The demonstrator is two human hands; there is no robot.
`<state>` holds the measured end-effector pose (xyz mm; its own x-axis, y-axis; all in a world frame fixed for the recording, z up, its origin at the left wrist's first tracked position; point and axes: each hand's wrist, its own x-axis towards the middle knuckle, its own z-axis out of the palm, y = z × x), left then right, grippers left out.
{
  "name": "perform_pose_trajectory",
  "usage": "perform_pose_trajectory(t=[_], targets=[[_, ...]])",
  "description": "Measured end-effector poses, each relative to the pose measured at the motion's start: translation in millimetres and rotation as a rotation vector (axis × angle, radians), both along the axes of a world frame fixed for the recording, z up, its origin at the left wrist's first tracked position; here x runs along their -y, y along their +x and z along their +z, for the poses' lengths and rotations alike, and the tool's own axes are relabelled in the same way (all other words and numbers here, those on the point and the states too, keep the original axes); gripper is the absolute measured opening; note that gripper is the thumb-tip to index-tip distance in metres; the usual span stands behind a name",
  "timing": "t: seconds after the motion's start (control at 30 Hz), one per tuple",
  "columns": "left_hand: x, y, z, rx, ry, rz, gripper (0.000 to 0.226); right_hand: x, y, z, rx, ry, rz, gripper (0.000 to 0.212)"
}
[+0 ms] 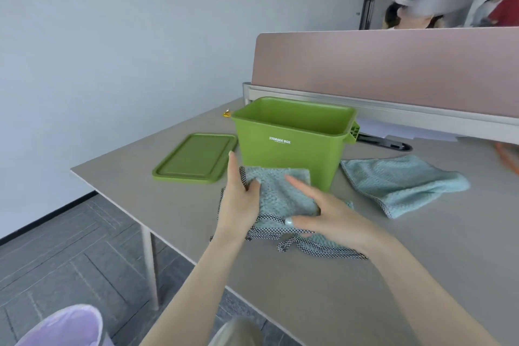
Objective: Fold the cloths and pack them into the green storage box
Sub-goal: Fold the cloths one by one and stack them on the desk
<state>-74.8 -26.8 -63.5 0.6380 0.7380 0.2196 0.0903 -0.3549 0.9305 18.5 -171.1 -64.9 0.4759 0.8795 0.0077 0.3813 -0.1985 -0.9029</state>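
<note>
Where the open green plastic storage box [292, 146] turns its near wall to us, its floor is hidden, and we cannot tell what it holds. Item: pale blue terry cloth with checked edging [283, 199], partly folded, lying just before the box, its near corners covered by both hands. Our left hand [238, 199] grips its left edge, thumb on top, fingers extended. Our right hand [323, 213] lies flat and relaxed upon it. Item: second pale blue cloth [401, 185], loosely folded, right of the box. Item: flat green lid [195, 159], left. Surface: grey desk [365, 275], pink partition [393, 67], white wall.
</note>
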Motion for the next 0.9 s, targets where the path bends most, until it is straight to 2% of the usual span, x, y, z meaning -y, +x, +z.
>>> perform_pose_trajectory(t=[0.1,0.2,0.4,0.53,0.6,0.73,0.9], targets=[[18,15,-4,-0.07,0.135,-0.037,0.056,23,7,-9,0.023,-0.081,-0.011,0.08],[28,34,-9,-0.156,0.174,-0.078,0.042,38,13,-16,-0.085,0.036,-0.135,0.066],[41,59,-20,-0.296,0.24,-0.115,0.042,53,28,-32,-0.117,0.189,-0.473,0.039],[46,68,-27,-0.427,0.393,-0.143,0.043,59,34,-39,-0.154,0.12,-0.573,0.033],[47,72,-31,-0.493,0.442,-0.178,0.044,60,31,-37,-0.162,0.034,-0.566,0.036],[42,76,-33,-0.618,0.501,-0.207,0.045,63,26,-37,-0.029,-0.186,-0.436,0.056],[43,73,-27,-0.702,0.54,-0.134,0.038,62,25,-41,0.009,-0.238,-0.416,0.062]])
